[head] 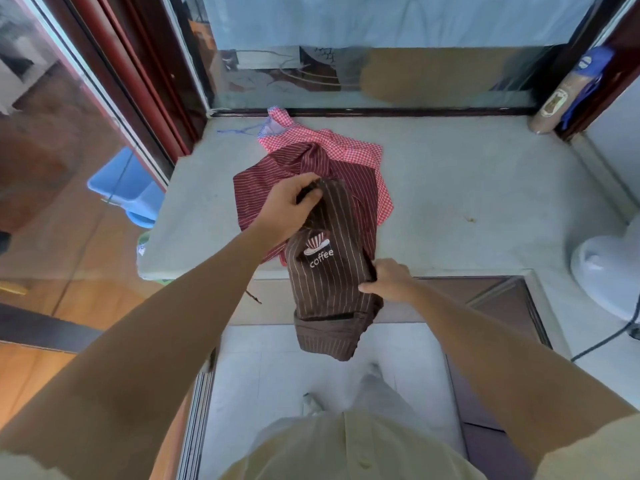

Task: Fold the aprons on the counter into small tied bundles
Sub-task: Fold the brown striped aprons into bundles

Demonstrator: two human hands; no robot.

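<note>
A brown striped apron (327, 289) with a white "coffee" logo hangs folded lengthwise over the counter's front edge. My left hand (287, 209) grips its upper end above the counter. My right hand (389, 280) pinches its right edge lower down. Behind it a dark red striped apron (273, 174) lies crumpled on the grey counter (467, 188). Under that lies a pink checked apron (346, 147) with a blue string trailing left.
A window with a dark frame (346, 110) closes the counter's back. A brown bottle (554, 102) leans in the back right corner. A white fan base (606, 271) stands at the right. A blue plastic bin (128, 188) sits left, below the counter.
</note>
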